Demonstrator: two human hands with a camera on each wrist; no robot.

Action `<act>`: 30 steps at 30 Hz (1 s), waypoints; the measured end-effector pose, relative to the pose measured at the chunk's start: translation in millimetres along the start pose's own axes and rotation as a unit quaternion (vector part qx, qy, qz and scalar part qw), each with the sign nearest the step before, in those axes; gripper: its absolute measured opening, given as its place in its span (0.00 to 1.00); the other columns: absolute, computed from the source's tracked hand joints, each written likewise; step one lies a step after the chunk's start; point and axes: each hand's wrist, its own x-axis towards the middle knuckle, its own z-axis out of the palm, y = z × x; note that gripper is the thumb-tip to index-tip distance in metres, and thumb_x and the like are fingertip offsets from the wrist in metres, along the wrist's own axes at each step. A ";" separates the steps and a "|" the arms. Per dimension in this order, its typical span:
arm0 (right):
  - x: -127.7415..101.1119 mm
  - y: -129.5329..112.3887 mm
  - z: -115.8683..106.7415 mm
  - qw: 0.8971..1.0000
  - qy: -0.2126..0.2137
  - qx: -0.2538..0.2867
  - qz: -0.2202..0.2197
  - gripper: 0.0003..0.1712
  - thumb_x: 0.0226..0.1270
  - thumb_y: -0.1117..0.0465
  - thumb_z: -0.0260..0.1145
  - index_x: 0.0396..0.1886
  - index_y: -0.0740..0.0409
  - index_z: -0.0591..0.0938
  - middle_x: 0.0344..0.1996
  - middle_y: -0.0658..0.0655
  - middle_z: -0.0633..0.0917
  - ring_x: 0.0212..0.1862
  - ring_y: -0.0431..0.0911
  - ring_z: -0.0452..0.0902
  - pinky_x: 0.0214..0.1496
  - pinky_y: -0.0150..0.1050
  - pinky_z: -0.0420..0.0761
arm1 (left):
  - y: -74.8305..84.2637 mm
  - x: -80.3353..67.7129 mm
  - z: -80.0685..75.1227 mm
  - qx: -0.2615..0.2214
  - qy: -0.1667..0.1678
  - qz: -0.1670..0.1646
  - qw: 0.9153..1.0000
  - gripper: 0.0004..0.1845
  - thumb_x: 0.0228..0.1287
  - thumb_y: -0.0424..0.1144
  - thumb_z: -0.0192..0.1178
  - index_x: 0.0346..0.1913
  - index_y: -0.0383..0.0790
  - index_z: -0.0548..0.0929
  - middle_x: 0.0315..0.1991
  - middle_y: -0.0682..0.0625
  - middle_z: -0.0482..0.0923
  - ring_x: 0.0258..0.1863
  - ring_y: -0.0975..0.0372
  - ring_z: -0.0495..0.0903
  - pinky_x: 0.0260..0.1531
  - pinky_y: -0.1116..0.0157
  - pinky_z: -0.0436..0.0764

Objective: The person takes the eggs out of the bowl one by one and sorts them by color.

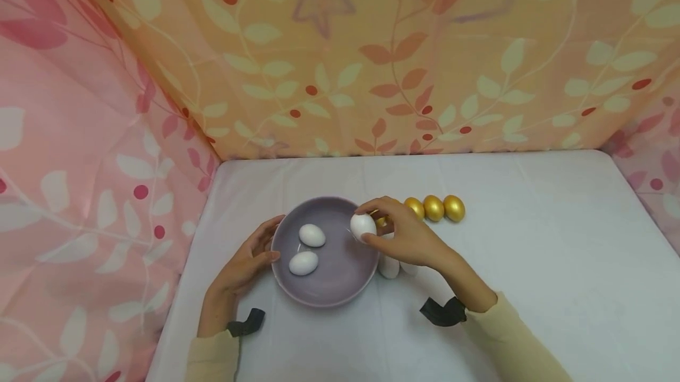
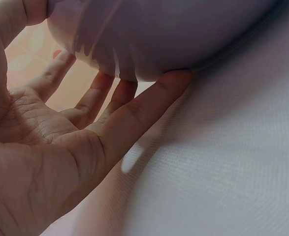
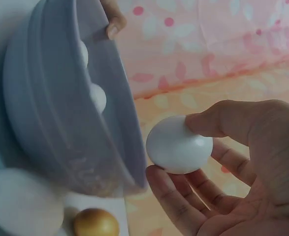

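Observation:
A shallow purple-grey bowl stands on the white-covered table. Two white eggs lie inside it, toward its left side. My left hand holds the bowl at its left, thumb over the rim and fingertips against the outer wall low down. Between thumb and fingers my right hand pinches another white egg. In the head view that egg overlaps the right part of the bowl; the right wrist view shows it beside the rim.
Several golden eggs sit in a row behind the right hand, partly covered by it. More white eggs lie just right of the bowl, partly hidden under the hand. Patterned cloth walls rise behind and at the sides.

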 end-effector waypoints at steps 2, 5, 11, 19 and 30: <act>-6.0 5.4 -2.3 1.000 0.012 0.006 0.001 0.24 0.67 0.62 0.75 0.62 0.49 0.82 0.60 0.54 0.84 0.58 0.52 0.82 0.55 0.42 0.88 | -0.3 0.3 0.7 0.001 -0.002 0.002 1.000 0.42 0.70 0.26 0.60 0.83 0.43 0.58 0.76 0.49 0.66 0.71 0.67 0.73 0.64 0.70 0.78; -14.7 13.6 -6.2 0.999 0.030 0.018 0.007 0.25 0.68 0.62 0.76 0.62 0.48 0.82 0.62 0.53 0.83 0.58 0.53 0.82 0.54 0.39 0.88 | -0.8 1.1 1.1 0.000 -0.005 0.007 1.000 0.42 0.70 0.26 0.60 0.84 0.43 0.57 0.76 0.49 0.66 0.72 0.67 0.73 0.64 0.70 0.78; -31.2 30.0 -17.8 0.997 0.064 0.030 0.019 0.24 0.68 0.63 0.75 0.61 0.53 0.80 0.61 0.56 0.83 0.60 0.57 0.83 0.52 0.37 0.89 | -3.2 3.2 0.2 0.000 -0.007 0.012 1.000 0.42 0.70 0.26 0.59 0.84 0.42 0.57 0.77 0.51 0.66 0.72 0.68 0.72 0.65 0.70 0.77; -54.8 52.3 -25.3 0.994 0.095 0.007 0.048 0.23 0.68 0.62 0.75 0.61 0.55 0.80 0.57 0.56 0.83 0.58 0.55 0.83 0.50 0.32 0.87 | -5.6 -0.1 -1.7 -0.002 -0.006 0.010 1.000 0.41 0.71 0.24 0.59 0.83 0.42 0.58 0.73 0.51 0.69 0.70 0.67 0.75 0.63 0.70 0.79; -73.4 68.0 -29.1 0.987 0.142 -0.036 0.067 0.25 0.65 0.66 0.77 0.60 0.57 0.80 0.56 0.57 0.85 0.56 0.53 0.83 0.48 0.31 0.88 | -7.0 1.1 -2.6 -0.010 -0.013 0.025 1.000 0.40 0.70 0.23 0.57 0.83 0.39 0.57 0.72 0.52 0.70 0.68 0.67 0.76 0.61 0.69 0.80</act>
